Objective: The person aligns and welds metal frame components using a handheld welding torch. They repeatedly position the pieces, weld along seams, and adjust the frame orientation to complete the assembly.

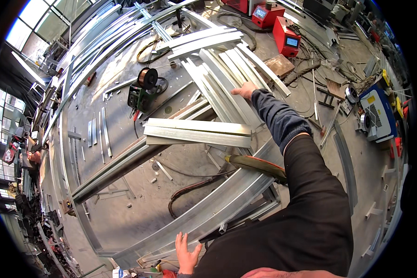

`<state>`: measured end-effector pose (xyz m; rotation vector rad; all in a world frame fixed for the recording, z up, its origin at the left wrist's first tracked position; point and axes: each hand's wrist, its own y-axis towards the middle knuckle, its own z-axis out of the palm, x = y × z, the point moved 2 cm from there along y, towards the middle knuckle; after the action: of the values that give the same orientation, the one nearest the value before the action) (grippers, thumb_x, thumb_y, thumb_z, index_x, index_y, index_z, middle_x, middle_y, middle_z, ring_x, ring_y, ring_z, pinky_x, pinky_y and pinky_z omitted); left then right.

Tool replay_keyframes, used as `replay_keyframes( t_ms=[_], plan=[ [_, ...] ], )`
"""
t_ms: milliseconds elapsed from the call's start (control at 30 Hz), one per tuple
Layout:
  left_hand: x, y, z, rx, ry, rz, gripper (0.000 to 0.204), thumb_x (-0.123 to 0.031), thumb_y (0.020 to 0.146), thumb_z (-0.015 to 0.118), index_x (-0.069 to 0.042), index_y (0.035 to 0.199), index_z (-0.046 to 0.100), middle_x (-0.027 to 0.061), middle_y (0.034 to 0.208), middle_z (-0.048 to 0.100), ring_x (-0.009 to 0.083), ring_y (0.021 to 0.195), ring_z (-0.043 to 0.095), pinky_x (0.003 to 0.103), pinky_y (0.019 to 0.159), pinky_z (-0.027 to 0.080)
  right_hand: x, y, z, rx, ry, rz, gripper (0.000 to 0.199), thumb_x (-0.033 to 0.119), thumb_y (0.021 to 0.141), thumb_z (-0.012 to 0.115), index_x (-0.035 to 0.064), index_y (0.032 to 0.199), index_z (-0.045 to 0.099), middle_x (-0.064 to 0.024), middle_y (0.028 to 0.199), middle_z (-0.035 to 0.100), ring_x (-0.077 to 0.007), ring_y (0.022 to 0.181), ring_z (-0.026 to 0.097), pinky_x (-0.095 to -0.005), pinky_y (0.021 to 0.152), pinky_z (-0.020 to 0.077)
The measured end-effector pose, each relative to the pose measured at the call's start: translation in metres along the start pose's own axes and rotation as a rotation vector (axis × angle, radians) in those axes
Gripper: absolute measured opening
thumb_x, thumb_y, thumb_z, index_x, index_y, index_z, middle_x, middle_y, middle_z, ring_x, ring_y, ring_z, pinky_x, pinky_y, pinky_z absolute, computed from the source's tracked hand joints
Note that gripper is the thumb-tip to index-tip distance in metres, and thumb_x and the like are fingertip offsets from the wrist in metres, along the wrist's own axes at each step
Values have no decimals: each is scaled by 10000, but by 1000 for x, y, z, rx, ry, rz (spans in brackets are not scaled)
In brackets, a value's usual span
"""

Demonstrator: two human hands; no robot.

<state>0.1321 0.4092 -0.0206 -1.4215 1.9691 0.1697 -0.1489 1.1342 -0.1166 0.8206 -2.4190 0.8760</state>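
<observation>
My right hand reaches far forward, fingers stretched out over a wide galvanized steel channel in a stack of long profiles. Whether it touches the metal is hard to tell. Near the lower edge, my left hand is raised with fingers spread and nothing in it. It is nearest to a long wide steel channel lying across the front. Two short metal profiles lie side by side over a steel beam in the middle. A strap or sleeve, olive with an orange edge, lies beside my right arm.
A wire spool sits on a green wire feeder left of the profile stack. Red welding machines stand at the back right, with cables on the floor. A blue-and-white machine is at the right. Thin strips and offcuts lie at left.
</observation>
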Motion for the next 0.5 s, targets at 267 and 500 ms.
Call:
replay_keyframes(
  t_ms=[267,500],
  plan=[
    [9,2,-5,-26,-42,-147,783,-366,903,892,27,1519,609,277,1656,508,485,1575,424,559,1282,364,30,-9,31,-18,-262,12,804,554,908,870,-67,1390,702,-292,1429,712,-419,1321,702,-462,1125,551],
    [10,19,-13,-42,-43,-139,775,-306,900,889,36,1529,593,268,1663,503,465,1580,427,546,1289,359,-1,-4,55,-114,-255,-75,697,481,975,808,-65,1393,690,-296,1393,724,-434,1321,699,-468,1140,554]
  ],
)
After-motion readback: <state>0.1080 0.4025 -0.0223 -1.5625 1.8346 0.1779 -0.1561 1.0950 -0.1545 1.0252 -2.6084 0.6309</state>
